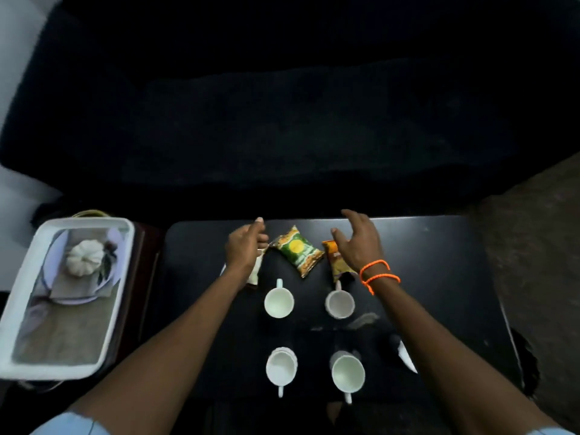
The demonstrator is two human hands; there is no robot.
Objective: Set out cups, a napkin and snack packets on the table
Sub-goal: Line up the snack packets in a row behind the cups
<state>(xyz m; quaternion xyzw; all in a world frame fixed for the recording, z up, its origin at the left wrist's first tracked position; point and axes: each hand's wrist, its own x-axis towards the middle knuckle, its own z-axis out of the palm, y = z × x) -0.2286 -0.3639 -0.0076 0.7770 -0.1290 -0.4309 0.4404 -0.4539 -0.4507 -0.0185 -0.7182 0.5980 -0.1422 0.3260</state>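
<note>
Several white cups stand on the black table (pixel 439 262): two farther ones (pixel 278 301) (pixel 340 304) and two nearer ones (pixel 281 368) (pixel 347 373). A green and yellow snack packet (pixel 298 250) lies at the far middle. My left hand (pixel 246 248) hovers just left of it, fingers loosely curled, above a pale packet or napkin (pixel 255 271) that it partly hides. My right hand (pixel 356 243), with orange threads on the wrist, is spread open above an orange snack packet (pixel 337 265).
A white tray (pixel 18 309) with a printed picture on its base sits on a low stand left of the table. A dark sofa fills the far side. A white object (pixel 407 357) lies near the table's right front, half hidden by my right forearm.
</note>
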